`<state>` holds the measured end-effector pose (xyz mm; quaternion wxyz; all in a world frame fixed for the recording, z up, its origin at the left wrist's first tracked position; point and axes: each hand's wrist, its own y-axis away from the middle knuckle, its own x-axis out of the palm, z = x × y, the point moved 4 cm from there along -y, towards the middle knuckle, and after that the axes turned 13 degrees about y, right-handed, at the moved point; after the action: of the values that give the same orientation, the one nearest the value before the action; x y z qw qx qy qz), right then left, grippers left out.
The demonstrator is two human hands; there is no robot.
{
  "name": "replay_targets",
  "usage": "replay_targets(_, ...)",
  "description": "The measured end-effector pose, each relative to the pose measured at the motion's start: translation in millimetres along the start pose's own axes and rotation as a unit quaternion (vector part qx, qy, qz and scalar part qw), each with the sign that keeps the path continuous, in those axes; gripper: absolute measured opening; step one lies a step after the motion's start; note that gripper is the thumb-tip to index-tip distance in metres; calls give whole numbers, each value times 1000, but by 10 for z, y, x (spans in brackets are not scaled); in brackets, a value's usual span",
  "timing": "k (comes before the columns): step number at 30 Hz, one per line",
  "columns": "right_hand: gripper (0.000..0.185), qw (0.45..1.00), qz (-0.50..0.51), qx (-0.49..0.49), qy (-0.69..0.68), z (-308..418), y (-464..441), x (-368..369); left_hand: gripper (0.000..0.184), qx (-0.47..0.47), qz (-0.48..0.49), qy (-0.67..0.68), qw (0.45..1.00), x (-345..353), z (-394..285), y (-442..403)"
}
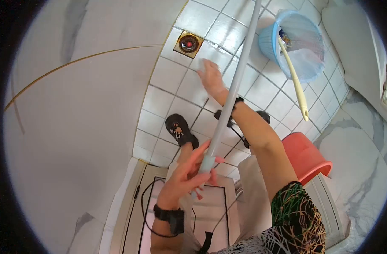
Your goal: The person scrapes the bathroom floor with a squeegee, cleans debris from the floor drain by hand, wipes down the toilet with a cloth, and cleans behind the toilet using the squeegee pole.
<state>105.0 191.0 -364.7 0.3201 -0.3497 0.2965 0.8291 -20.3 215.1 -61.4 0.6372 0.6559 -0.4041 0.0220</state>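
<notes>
My left hand [189, 175] is wrapped round the lower end of a long grey-white pole [240, 67], near its light grip sleeve. The pole slants up and out of the top of the view, so its far end is hidden. My right hand [212, 79] hangs past the pole on its left, over the white tiles. Its fingers are stretched out, slightly blurred, and hold nothing. Close by is a square brass-edged floor drain [188, 44] with a red dot in its middle. A wet patch glistens on the tile beside it.
A blue lined waste basket [269, 44] stands at upper right with a cream-handled brush [296, 80] leaning in it. A red bucket [303, 154] lies at the right. My dark shoe [179, 129] is on the tiles, with a marbled wall [75, 127] at left and a door [214, 211] behind.
</notes>
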Motion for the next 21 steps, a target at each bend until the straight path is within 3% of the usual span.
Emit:
replay_targets(3,41,996,-31,-74,42,99,-480,283,68,-1,-41,-23,999,-262,-13,-19)
replay_targets(9,30,926,-65,-192,317,116,-1047,766,64,-72,-86,-8,994,-446,-9,-75)
replay_targets(16,25,897,76,-88,427,337,-1191,1059,63,-68,-114,18,991,-490,-27,-68)
replay_targets(19,20,883,122,-90,444,340,-1211,1048,64,-88,-113,27,989,-430,-89,-82)
replay_targets(21,18,902,81,-61,419,342,-1253,1067,63,-89,-105,26,990,-434,-120,-79)
